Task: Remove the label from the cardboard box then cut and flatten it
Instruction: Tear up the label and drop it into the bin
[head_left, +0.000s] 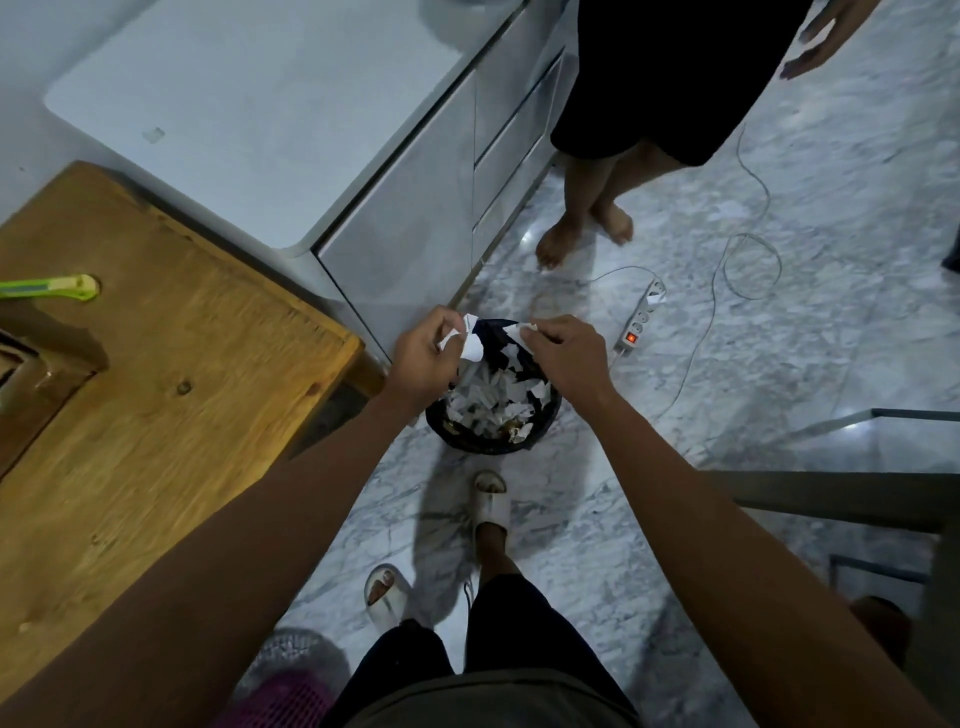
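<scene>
Two hands tear white label scraps over a bin full of paper.

One black waste bin (493, 415) stands on the marble floor (779, 338) just beside the wooden table (156, 415), packed with many white shreds — too many to count. The left hand (421, 358) pinches one curled white label scrap (470, 343), fingers closed around it; the right hand (566, 353) nips a second, smaller label piece (525, 330) between closed fingertips — both held above the bin. One green utility knife (52, 288) lies on the table. One power strip (641, 322) lies on the floor near a second person's two bare feet (582, 234). The cardboard box itself cannot be made out.
</scene>
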